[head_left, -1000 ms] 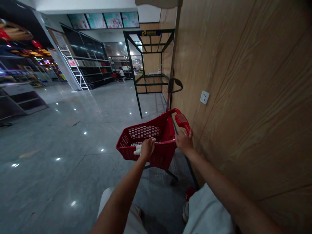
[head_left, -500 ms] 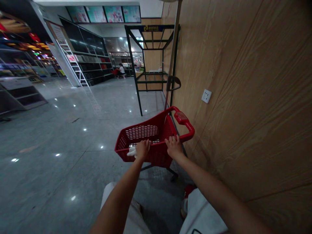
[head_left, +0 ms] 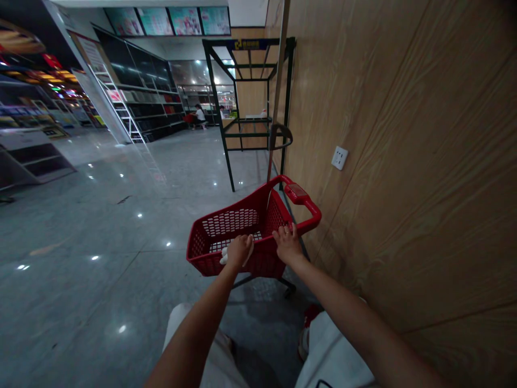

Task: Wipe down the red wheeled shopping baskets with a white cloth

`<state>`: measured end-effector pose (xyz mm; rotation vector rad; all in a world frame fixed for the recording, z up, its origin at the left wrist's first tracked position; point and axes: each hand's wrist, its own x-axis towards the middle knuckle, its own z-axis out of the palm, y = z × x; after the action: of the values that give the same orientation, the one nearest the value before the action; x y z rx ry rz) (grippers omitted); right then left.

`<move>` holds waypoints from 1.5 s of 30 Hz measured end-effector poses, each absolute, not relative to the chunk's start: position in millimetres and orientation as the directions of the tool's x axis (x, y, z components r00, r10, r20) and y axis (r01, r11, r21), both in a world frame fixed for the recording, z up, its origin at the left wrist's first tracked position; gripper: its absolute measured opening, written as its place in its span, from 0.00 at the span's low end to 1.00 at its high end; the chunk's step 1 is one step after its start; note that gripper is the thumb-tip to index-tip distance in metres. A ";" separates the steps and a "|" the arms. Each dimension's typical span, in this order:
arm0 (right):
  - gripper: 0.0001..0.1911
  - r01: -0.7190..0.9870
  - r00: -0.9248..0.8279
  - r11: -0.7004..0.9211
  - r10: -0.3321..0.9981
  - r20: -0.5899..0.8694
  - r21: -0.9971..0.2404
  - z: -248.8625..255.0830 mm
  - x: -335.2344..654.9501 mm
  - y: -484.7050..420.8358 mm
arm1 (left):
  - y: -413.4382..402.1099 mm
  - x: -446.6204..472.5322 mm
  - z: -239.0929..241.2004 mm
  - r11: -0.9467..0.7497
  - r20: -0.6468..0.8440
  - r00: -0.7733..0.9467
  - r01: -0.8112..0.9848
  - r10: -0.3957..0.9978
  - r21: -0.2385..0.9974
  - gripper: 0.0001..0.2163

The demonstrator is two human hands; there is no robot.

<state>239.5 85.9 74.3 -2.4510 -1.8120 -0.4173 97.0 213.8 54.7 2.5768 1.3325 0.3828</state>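
A small red shopping cart (head_left: 266,258) stands in front of me, its raised handle (head_left: 311,207) toward the wood-panelled wall. My right hand (head_left: 287,245) is on the cart's near rim beside the handle, fingers curled over the edge. My left hand (head_left: 239,251) is closed around a white cloth piece that looks like a glove (head_left: 223,256), at the same rim farther left. Parts of the glove stick out on both sides of the fist. A long pole (head_left: 278,75) with a dark loop (head_left: 281,137) rises at the cart's far end; its foot is hidden.
A dark metal frame (head_left: 220,118) stands behind the cart against the wood-panelled wall (head_left: 383,161), which has a socket (head_left: 340,158). Farther back are a white ladder (head_left: 127,121), shelves (head_left: 157,116) and a seated person (head_left: 200,116). Grey shiny floor (head_left: 100,215) stretches left.
The glove has shifted in my left hand: less shows on the left, more on the right. My right hand stays on the rim. The view has moved slightly.
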 end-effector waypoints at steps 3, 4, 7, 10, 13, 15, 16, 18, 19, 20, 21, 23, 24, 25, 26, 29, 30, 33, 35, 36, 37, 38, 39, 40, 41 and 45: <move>0.24 0.929 0.314 -0.357 0.900 0.304 0.096 65.2 233.0 92.5 | 192.8 118.1 58.3 -0.635 0.230 0.594 0.683 0.771 0.361 0.19; 0.24 0.930 0.313 -0.357 0.894 0.320 0.087 61.2 232.5 93.9 | 184.7 128.0 59.6 -0.671 0.278 0.613 0.637 0.739 0.379 0.17; 0.26 0.958 0.251 -0.282 0.908 0.337 0.047 50.4 238.3 93.8 | 171.0 148.4 61.2 -0.737 0.345 0.654 0.556 0.673 0.385 0.15; 0.26 0.977 0.189 -0.211 0.929 0.318 0.036 46.5 254.7 90.5 | 180.7 137.9 57.6 -0.744 0.249 0.705 0.595 0.665 0.303 0.14; 0.30 0.973 0.200 -0.226 0.931 0.305 0.052 52.0 278.0 91.2 | 203.5 98.8 48.9 -0.696 0.178 0.673 0.690 0.718 0.198 0.17; 0.34 0.961 0.247 -0.273 0.925 0.288 0.054 58.8 292.1 96.0 | 216.6 69.2 42.6 -0.654 0.160 0.635 0.746 0.756 0.127 0.17; 0.37 0.950 0.284 -0.308 0.919 0.272 0.048 61.8 296.5 99.7 | 220.9 57.2 39.9 -0.633 0.156 0.616 0.768 0.772 0.102 0.17; 0.42 0.930 0.353 -0.366 0.911 0.213 0.026 64.8 296.0 108.5 | 223.7 44.2 36.1 -0.595 0.150 0.580 0.799 0.801 0.086 0.16; 0.44 0.933 0.352 -0.359 0.921 0.168 0.013 64.0 290.1 113.2 | 222.2 44.2 34.9 -0.579 0.149 0.563 0.810 0.813 0.093 0.16; 0.45 0.948 0.315 -0.317 0.942 0.117 -0.002 61.3 280.7 117.7 | 219.1 48.3 34.2 -0.567 0.150 0.551 0.817 0.821 0.104 0.17; 0.46 0.970 0.243 -0.242 0.968 0.068 -0.021 57.1 268.5 121.7 | 214.8 55.7 33.7 -0.562 0.157 0.544 0.819 0.824 0.114 0.17; 0.45 0.996 0.072 -0.071 0.997 0.002 -0.059 45.5 241.2 127.3 | 204.5 75.7 33.2 -0.569 0.180 0.545 0.812 0.819 0.130 0.16; 0.45 0.997 0.034 -0.035 0.999 -0.009 -0.068 39.6 229.1 128.4 | 199.6 85.3 32.8 -0.579 0.192 0.552 0.804 0.812 0.135 0.16; 0.45 0.997 0.026 -0.026 1.000 -0.008 -0.072 34.5 220.0 128.2 | 195.6 92.9 32.2 -0.592 0.203 0.563 0.794 0.801 0.139 0.15; 0.45 0.997 0.038 -0.038 0.999 0.002 -0.070 30.8 214.7 126.8 | 192.8 97.5 31.3 -0.613 0.209 0.582 0.778 0.786 0.140 0.16; 0.43 0.995 0.071 -0.068 0.996 0.045 -0.070 28.5 220.1 118.1 | 191.9 89.8 25.8 -0.732 0.225 0.700 0.670 0.678 0.121 0.17; 0.43 0.995 0.067 -0.063 0.996 0.054 -0.073 29.8 226.6 114.9 | 193.4 81.0 22.9 -0.771 0.233 0.738 0.626 0.633 0.113 0.17; 0.43 0.993 0.092 -0.088 0.995 0.048 -0.084 35.4 246.3 109.2 | 198.8 45.8 11.5 -0.795 0.249 0.757 0.594 0.604 0.122 0.16; 0.43 0.987 0.135 -0.132 0.990 0.028 -0.097 39.3 253.3 109.7 | 201.2 23.5 3.2 -0.786 0.260 0.744 0.601 0.616 0.145 0.16; 0.43 0.982 0.160 -0.158 0.987 0.015 -0.104 41.3 254.1 111.1 | 202.1 14.9 -0.5 -0.800 0.267 0.756 0.580 0.598 0.153 0.15; 0.43 0.977 0.185 -0.184 0.983 -0.002 -0.109 43.3 253.1 112.9 | 202.7 8.8 -3.6 -0.819 0.276 0.772 0.551 0.572 0.158 0.15; 0.43 0.972 0.209 -0.210 0.978 -0.021 -0.110 45.1 250.1 114.9 | 203.1 5.6 -5.9 -0.836 0.285 0.786 0.524 0.548 0.161 0.14; 0.44 0.965 0.234 -0.237 0.971 -0.042 -0.111 46.4 245.1 116.9 | 203.1 5.5 -7.4 -0.844 0.289 0.793 0.511 0.537 0.166 0.14; 0.45 0.960 0.249 -0.255 0.967 -0.057 -0.116 47.0 238.3 118.7 | 202.7 8.5 -8.2 -0.837 0.289 0.786 0.519 0.547 0.173 0.15; 0.45 0.960 0.243 -0.250 0.968 -0.064 -0.130 46.4 230.0 120.1 | 201.8 14.0 -8.5 -0.820 0.288 0.768 0.543 0.572 0.183 0.15; 0.40 0.967 0.042 -0.040 0.999 0.005 -0.251 31.6 195.5 118.5 | 195.4 42.1 -10.1 -0.801 0.303 0.742 0.564 0.598 0.199 0.15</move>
<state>195.5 118.5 31.6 -2.1249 -2.0383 0.2550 42.1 195.4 -10.1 2.8434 0.9503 0.5441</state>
